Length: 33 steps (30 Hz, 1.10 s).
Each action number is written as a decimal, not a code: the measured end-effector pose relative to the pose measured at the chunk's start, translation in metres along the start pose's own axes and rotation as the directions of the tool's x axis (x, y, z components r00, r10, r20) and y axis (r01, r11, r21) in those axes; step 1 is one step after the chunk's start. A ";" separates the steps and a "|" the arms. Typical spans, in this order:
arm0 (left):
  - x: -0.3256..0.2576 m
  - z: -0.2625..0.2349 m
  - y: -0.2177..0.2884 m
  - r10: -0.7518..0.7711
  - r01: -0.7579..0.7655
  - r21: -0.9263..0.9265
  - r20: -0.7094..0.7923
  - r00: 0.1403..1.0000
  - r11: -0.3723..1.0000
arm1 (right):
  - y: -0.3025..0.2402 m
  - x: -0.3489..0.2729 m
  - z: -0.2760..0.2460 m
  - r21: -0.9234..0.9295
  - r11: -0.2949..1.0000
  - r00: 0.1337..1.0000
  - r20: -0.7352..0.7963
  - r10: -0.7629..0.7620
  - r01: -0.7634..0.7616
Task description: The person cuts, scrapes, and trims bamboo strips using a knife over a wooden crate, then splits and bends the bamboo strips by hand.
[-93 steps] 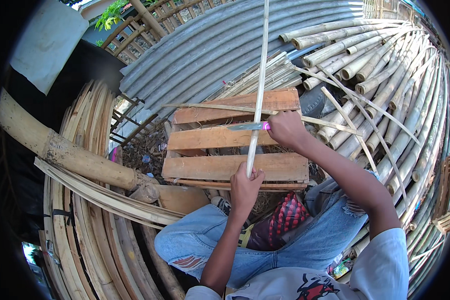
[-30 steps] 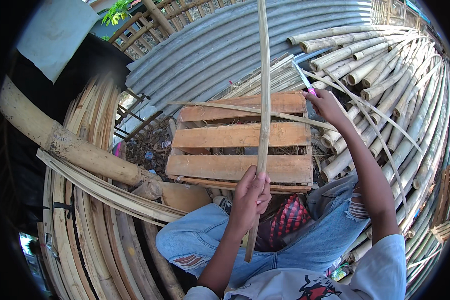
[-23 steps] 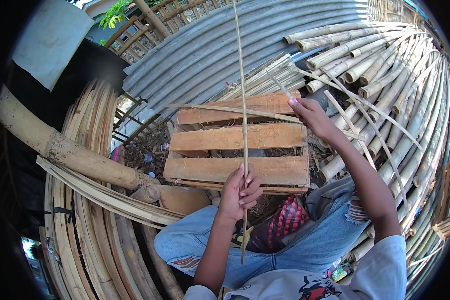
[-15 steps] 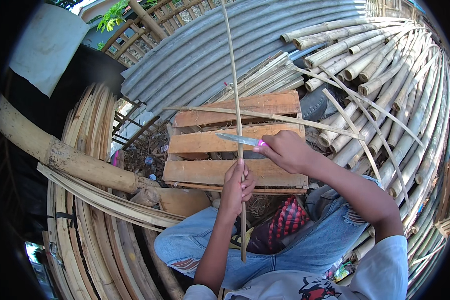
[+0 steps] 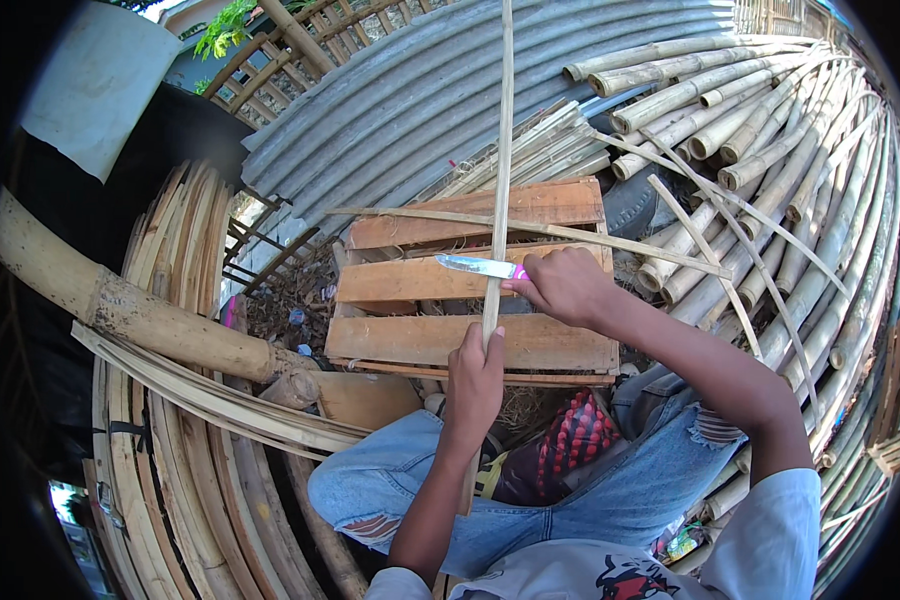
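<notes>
My left hand (image 5: 475, 385) is closed around a long, thin bamboo strip (image 5: 503, 170), which stands nearly upright in view and runs past the top edge. The strip's lower end shows below my wrist, over my jeans. My right hand (image 5: 570, 287) grips a knife (image 5: 476, 265) by its pink handle. The knife's blade crosses the strip above my left hand and points left. Beneath both hands is a low slatted wooden crate (image 5: 420, 343), with another bamboo strip (image 5: 560, 234) lying across its top.
Bamboo poles (image 5: 690, 120) are piled along the right. A thick bamboo pole (image 5: 150, 310) slants in at left, beside bundled split bamboo (image 5: 175, 480). Corrugated metal sheeting (image 5: 370, 130) stands behind the crate. A dark bag with red dots (image 5: 555, 450) lies between my legs.
The bamboo strip has turned, its broader face now showing, and its upper part has shifted right. My left hand has rotated with it. The knife remains across the strip, slightly higher.
</notes>
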<state>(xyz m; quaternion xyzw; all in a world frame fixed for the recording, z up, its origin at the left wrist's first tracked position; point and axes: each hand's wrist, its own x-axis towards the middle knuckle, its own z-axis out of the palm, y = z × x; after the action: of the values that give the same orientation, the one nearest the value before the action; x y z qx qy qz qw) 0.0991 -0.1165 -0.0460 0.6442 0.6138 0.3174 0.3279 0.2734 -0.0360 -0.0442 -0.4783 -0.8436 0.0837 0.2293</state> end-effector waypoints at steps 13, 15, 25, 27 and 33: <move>-0.006 0.010 0.003 0.055 -0.003 0.395 -0.121 0.991 0.919 | -0.011 -0.013 0.021 -0.006 0.998 0.991 0.116 -0.063 0.064; -0.006 0.006 0.003 0.043 0.000 0.387 -0.101 0.994 0.922 | 0.007 0.012 0.004 0.018 0.994 0.995 -0.002 0.105 -0.104; 0.004 0.011 -0.007 0.061 -0.012 0.305 -0.153 0.986 0.952 | 0.021 0.012 -0.003 0.050 0.979 0.977 -0.071 0.203 -0.200; 0.005 0.008 -0.002 0.060 -0.013 0.264 -0.171 0.984 0.965 | -0.004 -0.007 0.008 0.067 0.987 0.988 0.069 0.140 -0.145; 0.006 -0.009 0.003 0.084 -0.064 0.136 -0.152 0.985 0.989 | -0.014 0.005 0.004 -0.016 0.999 0.995 0.097 0.034 -0.032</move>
<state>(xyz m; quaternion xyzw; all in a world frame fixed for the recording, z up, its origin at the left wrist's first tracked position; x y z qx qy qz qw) 0.0940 -0.1108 -0.0383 0.6595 0.6328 0.3386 0.2236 0.2590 -0.0390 -0.0409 -0.4892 -0.8463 0.1046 0.1830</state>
